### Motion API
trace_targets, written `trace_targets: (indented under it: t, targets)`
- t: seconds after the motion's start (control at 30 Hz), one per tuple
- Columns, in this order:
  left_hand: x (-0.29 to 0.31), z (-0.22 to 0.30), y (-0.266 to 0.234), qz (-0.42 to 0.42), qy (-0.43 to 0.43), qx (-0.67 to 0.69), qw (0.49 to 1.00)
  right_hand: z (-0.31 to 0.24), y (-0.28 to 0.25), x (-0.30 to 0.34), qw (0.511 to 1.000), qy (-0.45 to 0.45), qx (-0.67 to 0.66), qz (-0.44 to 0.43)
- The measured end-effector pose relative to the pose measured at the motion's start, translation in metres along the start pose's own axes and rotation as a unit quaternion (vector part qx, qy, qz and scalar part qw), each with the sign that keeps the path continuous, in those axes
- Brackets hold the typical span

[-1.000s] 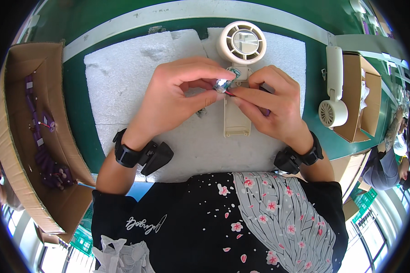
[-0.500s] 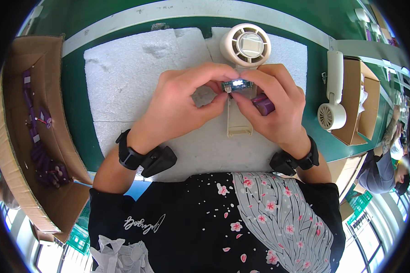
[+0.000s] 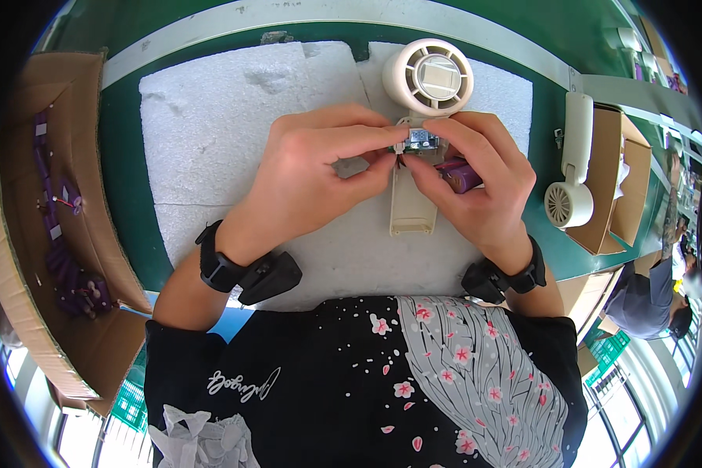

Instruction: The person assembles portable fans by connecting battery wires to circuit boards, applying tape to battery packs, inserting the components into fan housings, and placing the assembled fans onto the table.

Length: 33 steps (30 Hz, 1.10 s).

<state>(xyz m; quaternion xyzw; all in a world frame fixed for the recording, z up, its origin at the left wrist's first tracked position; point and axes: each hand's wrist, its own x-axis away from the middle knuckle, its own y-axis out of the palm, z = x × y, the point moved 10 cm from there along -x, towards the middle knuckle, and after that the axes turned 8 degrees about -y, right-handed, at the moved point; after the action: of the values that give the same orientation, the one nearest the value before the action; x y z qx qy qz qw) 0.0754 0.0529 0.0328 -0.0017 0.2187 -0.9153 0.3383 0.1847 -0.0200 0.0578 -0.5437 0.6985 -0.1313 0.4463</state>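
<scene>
A cream handheld fan (image 3: pixel 398 82) lies on white foam sheets (image 3: pixel 218 140), its round head at the far end and its hollow handle (image 3: pixel 413 210) reaching toward me. Over the handle's upper part, a small green circuit board (image 3: pixel 423 140) sits between my hands. My left hand (image 3: pixel 312 160) has thumb and fingertips closed on a small white plug (image 3: pixel 399 147) at the board's left end. With its fingertips, my right hand (image 3: pixel 487 168) grips the board; a purple cylindrical battery (image 3: pixel 462 178) rests beneath its curled fingers. Thin wires run near the plug, partly hidden by the fingers.
At left stands an open cardboard box (image 3: pixel 93 351) holding several purple batteries (image 3: pixel 78 288) with wires. To the right, another cream fan (image 3: pixel 576 148) lies beside a smaller cardboard box (image 3: pixel 632 179). A metal rail (image 3: pixel 312 15) crosses the green table's far side. A person (image 3: pixel 643 300) is farther right.
The board has moved slightly right and tilted, and its bright glow no longer shows. My right hand has shifted slightly right with the battery. The fan head sits a little farther right.
</scene>
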Motion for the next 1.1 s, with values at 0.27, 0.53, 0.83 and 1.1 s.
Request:
trace_targets:
  t: [0.27,0.53,0.83,1.1]
  targets:
    - [0.0,0.003,-0.002,0.034,0.016,-0.017,0.999,-0.002,0.0,0.0,1.0,-0.003,0.009,-0.003]
    - [-0.001,0.001,-0.002,0.039,0.011,-0.018,0.999,-0.004,0.001,-0.001,1.0,-0.009,0.027,0.005]
    - [0.0,-0.002,0.001,0.005,0.009,0.004,1.0,-0.002,0.001,0.0,1.0,0.022,0.019,0.011]
    - [0.004,-0.001,0.016,0.019,-0.052,0.014,0.998,0.01,0.002,0.007,0.991,0.133,-0.036,0.001]
